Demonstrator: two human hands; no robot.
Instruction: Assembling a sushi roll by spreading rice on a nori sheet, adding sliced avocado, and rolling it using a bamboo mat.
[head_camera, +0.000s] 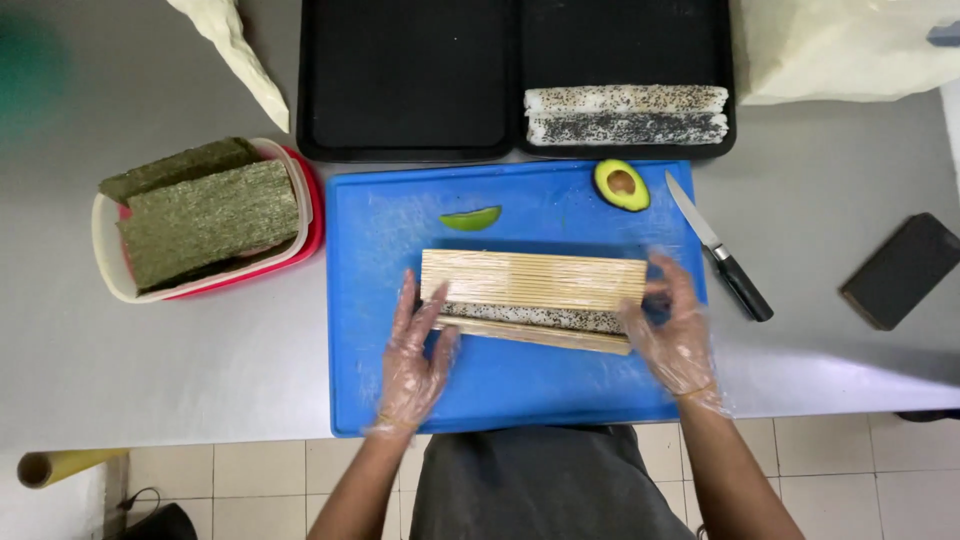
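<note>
A bamboo rolling mat (532, 280) lies folded over a sesame-coated rice roll (540, 317) on a blue cutting board (500, 385). My left hand (412, 355), in a clear plastic glove, touches the mat's left end with fingers spread. My right hand (672, 330), also gloved, is at the mat's right end with fingers curled around its edge; it looks slightly blurred. The roll shows in the gap between the mat's two layers.
An avocado half (621, 185), an avocado slice (471, 218) and a black-handled knife (718, 246) lie by the board. Two black trays (405, 90) sit behind; the right one holds two sesame rolls (626, 114). A tub of nori sheets (205, 212) stands left. A dark flat object (900, 270) lies right.
</note>
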